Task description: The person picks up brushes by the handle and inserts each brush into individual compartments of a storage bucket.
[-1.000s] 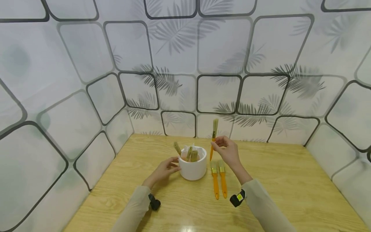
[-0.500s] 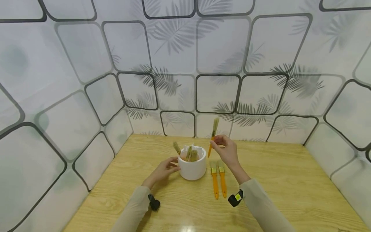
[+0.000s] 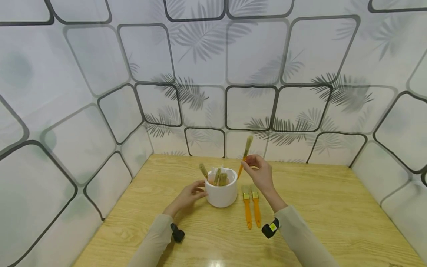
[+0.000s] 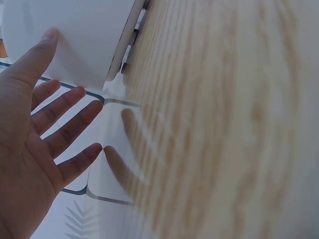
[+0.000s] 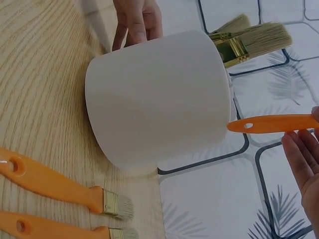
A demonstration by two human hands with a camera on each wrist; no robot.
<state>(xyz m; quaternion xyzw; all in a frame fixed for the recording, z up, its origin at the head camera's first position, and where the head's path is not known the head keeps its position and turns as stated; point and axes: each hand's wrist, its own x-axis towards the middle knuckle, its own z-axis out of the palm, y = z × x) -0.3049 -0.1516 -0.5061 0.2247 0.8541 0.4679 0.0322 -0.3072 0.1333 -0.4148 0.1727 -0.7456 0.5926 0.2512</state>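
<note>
A round white pot (image 3: pixel 221 196) stands upright on the table with several paintbrushes (image 3: pixel 222 180) in it, bristles up. My left hand (image 3: pixel 188 195) is at the pot's left side; in the left wrist view its thumb (image 4: pixel 42 52) touches the wall and its other fingers are spread, fairly straight. My right hand (image 3: pixel 261 173) pinches a paintbrush (image 3: pixel 248 144) by its orange handle (image 5: pixel 274 123), bristles up and tilted right. The handle's lower end is beside the pot's right rim; whether it touches, I cannot tell.
Two paintbrushes with orange handles, a left one (image 3: pixel 248 211) and a right one (image 3: pixel 256 211), lie side by side on the wooden table (image 3: pixel 327 215), right of the pot. A patterned wall covering (image 3: pixel 207 107) rises behind and at both sides.
My right hand has shifted slightly left with the paintbrush, whose lower end has swung up and left toward the pot's rim. The left hand and pot have stayed in place.
</note>
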